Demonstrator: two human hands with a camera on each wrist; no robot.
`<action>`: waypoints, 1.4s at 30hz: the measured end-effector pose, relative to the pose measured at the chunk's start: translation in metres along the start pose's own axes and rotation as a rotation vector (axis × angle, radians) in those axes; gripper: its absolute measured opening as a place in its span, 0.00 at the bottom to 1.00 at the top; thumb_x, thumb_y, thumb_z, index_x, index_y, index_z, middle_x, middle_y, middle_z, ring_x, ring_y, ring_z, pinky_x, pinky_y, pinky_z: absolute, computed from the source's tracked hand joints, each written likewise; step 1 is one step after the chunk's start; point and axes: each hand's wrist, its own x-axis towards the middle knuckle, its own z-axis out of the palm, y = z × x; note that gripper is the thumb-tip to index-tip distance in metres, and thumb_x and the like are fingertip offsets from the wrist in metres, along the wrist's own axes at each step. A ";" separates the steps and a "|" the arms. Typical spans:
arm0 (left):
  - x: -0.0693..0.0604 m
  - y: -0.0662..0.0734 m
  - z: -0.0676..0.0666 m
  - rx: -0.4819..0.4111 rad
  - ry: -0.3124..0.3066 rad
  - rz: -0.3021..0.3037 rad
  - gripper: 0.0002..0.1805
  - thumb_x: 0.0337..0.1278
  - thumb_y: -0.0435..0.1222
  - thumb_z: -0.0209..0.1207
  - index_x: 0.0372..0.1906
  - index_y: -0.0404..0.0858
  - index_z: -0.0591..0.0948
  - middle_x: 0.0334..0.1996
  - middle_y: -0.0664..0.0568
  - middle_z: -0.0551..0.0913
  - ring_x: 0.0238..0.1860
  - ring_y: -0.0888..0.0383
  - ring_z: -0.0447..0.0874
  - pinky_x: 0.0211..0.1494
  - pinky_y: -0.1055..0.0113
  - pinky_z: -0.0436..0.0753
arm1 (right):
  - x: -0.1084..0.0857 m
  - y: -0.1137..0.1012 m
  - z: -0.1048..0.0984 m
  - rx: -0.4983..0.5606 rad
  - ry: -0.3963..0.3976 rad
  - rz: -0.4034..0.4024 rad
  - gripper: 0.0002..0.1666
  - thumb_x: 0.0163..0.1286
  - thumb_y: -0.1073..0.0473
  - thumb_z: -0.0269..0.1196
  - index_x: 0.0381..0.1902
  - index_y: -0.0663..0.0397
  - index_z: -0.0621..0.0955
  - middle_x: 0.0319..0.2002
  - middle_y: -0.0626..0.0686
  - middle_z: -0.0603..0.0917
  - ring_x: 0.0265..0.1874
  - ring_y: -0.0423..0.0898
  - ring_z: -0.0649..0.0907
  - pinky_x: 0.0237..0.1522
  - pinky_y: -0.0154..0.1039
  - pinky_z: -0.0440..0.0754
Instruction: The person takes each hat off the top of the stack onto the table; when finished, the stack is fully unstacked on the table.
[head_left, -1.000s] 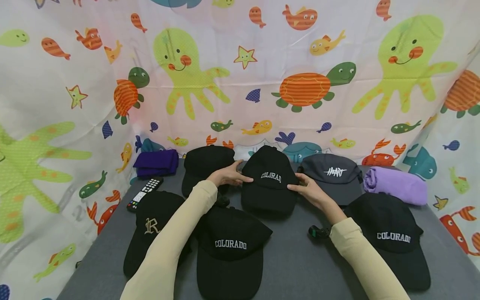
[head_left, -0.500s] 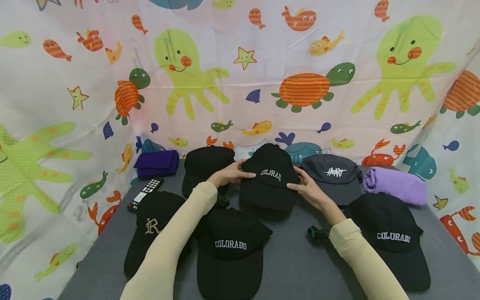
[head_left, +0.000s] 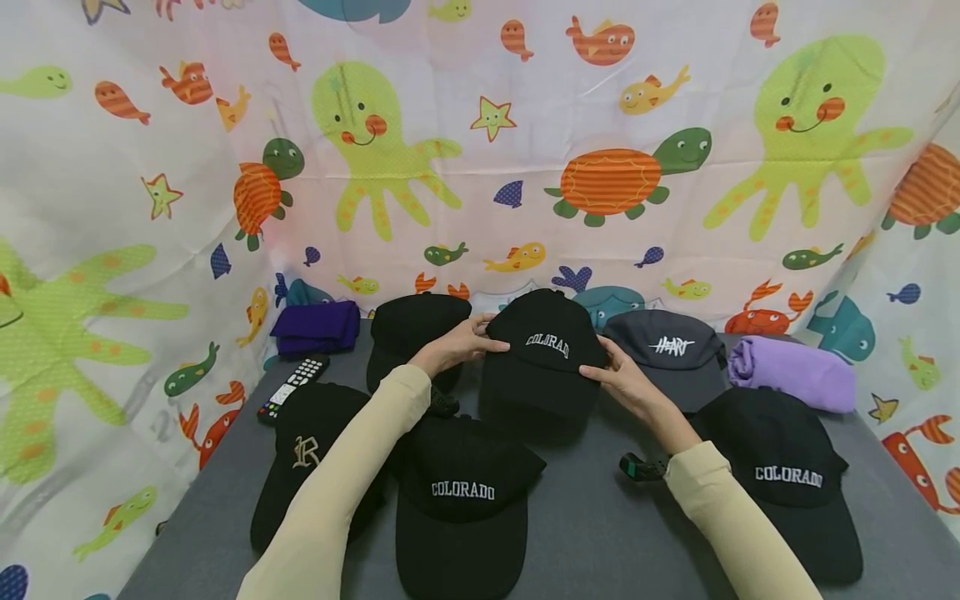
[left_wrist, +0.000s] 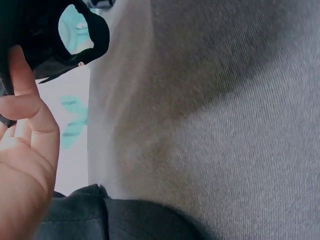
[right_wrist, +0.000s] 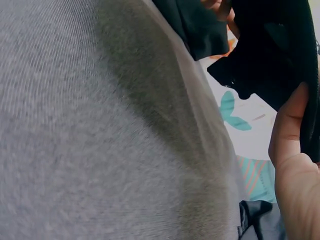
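Note:
Both hands hold a black COLORADO baseball cap (head_left: pixel 543 362) at the back middle of the table, one hand on each side of its rim. My left hand (head_left: pixel 459 345) pinches the left edge, thumb in front. On the right edge, my right hand (head_left: pixel 628 382) pinches it likewise. Both wrist views show the cap's hollow underside (left_wrist: pixel 47 42), with fingers inside the rim and the back strap opening visible. The cap hangs above the grey table (right_wrist: pixel 90 150), its shadow below. Its brim points toward me.
Near me lie another COLORADO cap (head_left: pixel 462 508), a black "R" cap (head_left: pixel 307 450) and a third COLORADO cap (head_left: pixel 787 475). Behind are a plain black cap (head_left: pixel 416 325), a grey HEART cap (head_left: pixel 667 354), purple cloth (head_left: pixel 317 327), a lilac roll (head_left: pixel 791 372) and a remote (head_left: pixel 294 387).
The held cap has risen slightly and its front has tilted a little, with both hands following. The left fingers have moved a bit further onto its edge. Other things have stayed put.

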 end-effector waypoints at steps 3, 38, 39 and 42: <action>-0.002 0.003 0.001 -0.026 0.008 0.010 0.48 0.49 0.31 0.66 0.72 0.46 0.51 0.65 0.44 0.64 0.54 0.50 0.76 0.52 0.58 0.78 | -0.002 -0.003 0.001 0.020 -0.001 -0.029 0.43 0.66 0.70 0.56 0.72 0.50 0.48 0.61 0.49 0.62 0.54 0.39 0.73 0.50 0.32 0.76; -0.079 0.032 0.021 0.068 -0.189 0.358 0.46 0.54 0.29 0.61 0.72 0.55 0.50 0.59 0.40 0.70 0.26 0.56 0.84 0.41 0.61 0.81 | -0.050 -0.037 0.015 -0.036 -0.072 -0.292 0.40 0.65 0.76 0.53 0.69 0.49 0.53 0.63 0.50 0.58 0.47 0.36 0.74 0.46 0.29 0.76; -0.081 0.032 0.023 0.071 -0.190 0.360 0.46 0.55 0.29 0.61 0.72 0.55 0.50 0.59 0.40 0.70 0.27 0.56 0.84 0.41 0.61 0.81 | -0.052 -0.037 0.015 -0.034 -0.070 -0.298 0.39 0.65 0.77 0.52 0.69 0.50 0.54 0.63 0.50 0.57 0.46 0.36 0.73 0.45 0.28 0.76; -0.089 0.033 0.029 0.077 -0.193 0.360 0.45 0.55 0.29 0.61 0.72 0.54 0.50 0.60 0.41 0.68 0.28 0.56 0.84 0.43 0.61 0.81 | -0.057 -0.039 0.016 -0.028 -0.059 -0.310 0.37 0.66 0.76 0.51 0.69 0.50 0.56 0.64 0.49 0.54 0.44 0.36 0.71 0.45 0.27 0.74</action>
